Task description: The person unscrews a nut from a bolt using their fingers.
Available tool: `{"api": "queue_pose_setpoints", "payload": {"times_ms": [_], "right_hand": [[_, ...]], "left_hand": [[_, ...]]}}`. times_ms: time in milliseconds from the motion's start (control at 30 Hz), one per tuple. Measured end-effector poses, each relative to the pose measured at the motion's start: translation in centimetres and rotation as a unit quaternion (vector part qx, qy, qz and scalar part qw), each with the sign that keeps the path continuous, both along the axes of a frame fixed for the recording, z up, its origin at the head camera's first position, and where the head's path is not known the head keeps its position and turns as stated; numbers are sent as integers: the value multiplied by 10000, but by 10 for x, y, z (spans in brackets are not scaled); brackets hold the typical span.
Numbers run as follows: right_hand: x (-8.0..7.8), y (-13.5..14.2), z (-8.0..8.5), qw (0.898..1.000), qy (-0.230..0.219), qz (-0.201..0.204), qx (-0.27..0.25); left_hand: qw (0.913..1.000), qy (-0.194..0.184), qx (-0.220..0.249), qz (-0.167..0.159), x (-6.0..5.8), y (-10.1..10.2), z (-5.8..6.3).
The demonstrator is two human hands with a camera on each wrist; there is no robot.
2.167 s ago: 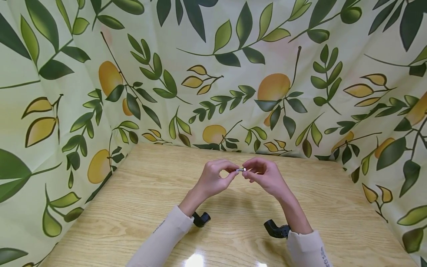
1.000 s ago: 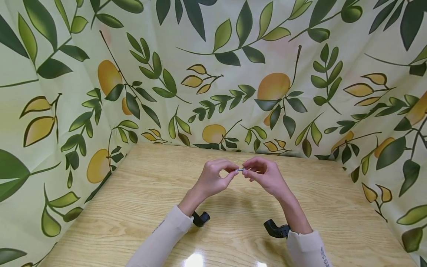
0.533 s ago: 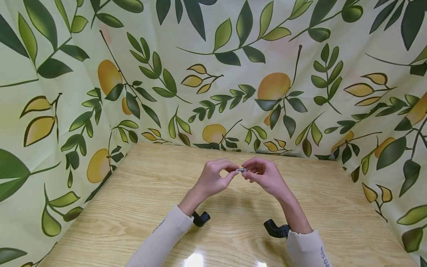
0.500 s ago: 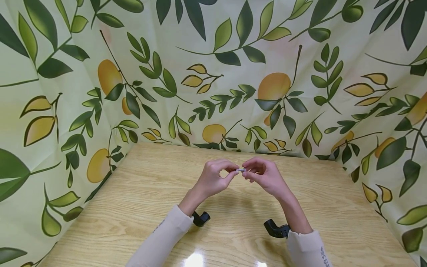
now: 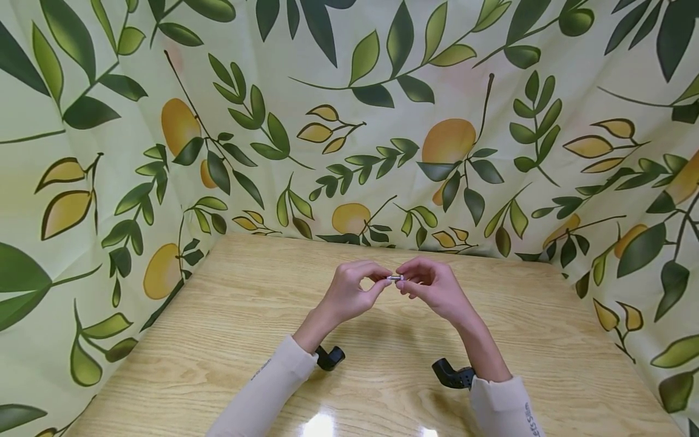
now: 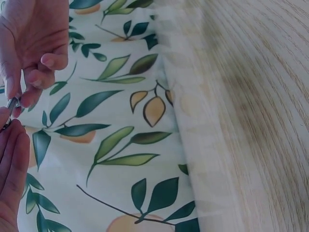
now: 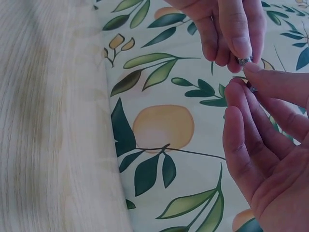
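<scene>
A small silver metal piece that looks like a bolt [image 5: 395,278] is held level between both hands, above the table. My left hand [image 5: 349,292] pinches its left end between thumb and forefinger. At the other end, the thumb and fingertips of my right hand [image 5: 434,288] pinch it. The left wrist view shows the bolt's shiny shank [image 6: 12,103] between the two sets of fingertips. In the right wrist view its metal end [image 7: 245,61] peeks out at the left hand's fingertips. Fingers hide much of it, so a separate nut cannot be made out.
A light wood-grain table [image 5: 246,352] lies beneath the hands. Behind it and along both sides hangs a leaf-and-fruit patterned cloth [image 5: 382,152]. Black camera mounts [image 5: 453,374] jut from both wrists, below the sleeve cuffs.
Both hands stay in the same place. My right fingertips shift slightly at the bolt's right end, which was more covered about a second ago and shows a little more now.
</scene>
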State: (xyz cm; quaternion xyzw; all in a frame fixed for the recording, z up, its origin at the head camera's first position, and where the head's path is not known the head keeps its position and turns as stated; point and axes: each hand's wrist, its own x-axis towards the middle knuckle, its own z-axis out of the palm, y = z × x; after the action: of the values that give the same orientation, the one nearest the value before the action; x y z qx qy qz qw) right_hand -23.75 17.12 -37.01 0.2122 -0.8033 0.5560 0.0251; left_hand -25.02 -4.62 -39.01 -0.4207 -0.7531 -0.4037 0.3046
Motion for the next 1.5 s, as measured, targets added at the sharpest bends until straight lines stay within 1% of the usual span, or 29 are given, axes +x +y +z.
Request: {"api": "queue_pose_setpoints", "payload": {"times_ms": [400, 600, 700, 867, 967, 1067, 1333, 1500], "right_hand": [[2, 0, 1, 9997, 142, -26, -186], [0, 2, -1, 10000, -74, 32, 39], [0, 3, -1, 9999, -135, 80, 53], [0, 2, 0, 9998, -21, 153, -136], [0, 3, -1, 9992, 102, 226, -318], [0, 4, -1, 9987, 124, 257, -413], [0, 6, 0, 9995, -148, 235, -178], [0, 5, 1, 9993, -173, 267, -193]], "left_hand": [[9999, -126, 34, -57, 2, 0, 2], [9999, -89, 71, -92, 1, -1, 1], [9999, -74, 55, -82, 1, -1, 0], [10000, -46, 67, -35, 0, -1, 0], [9999, -103, 110, -70, 0, 0, 0], [9997, -172, 150, -121, 0, 0, 0], [9995, -243, 185, -123, 1, 0, 0], [9996, -208, 165, -74, 1, 0, 0]]}}
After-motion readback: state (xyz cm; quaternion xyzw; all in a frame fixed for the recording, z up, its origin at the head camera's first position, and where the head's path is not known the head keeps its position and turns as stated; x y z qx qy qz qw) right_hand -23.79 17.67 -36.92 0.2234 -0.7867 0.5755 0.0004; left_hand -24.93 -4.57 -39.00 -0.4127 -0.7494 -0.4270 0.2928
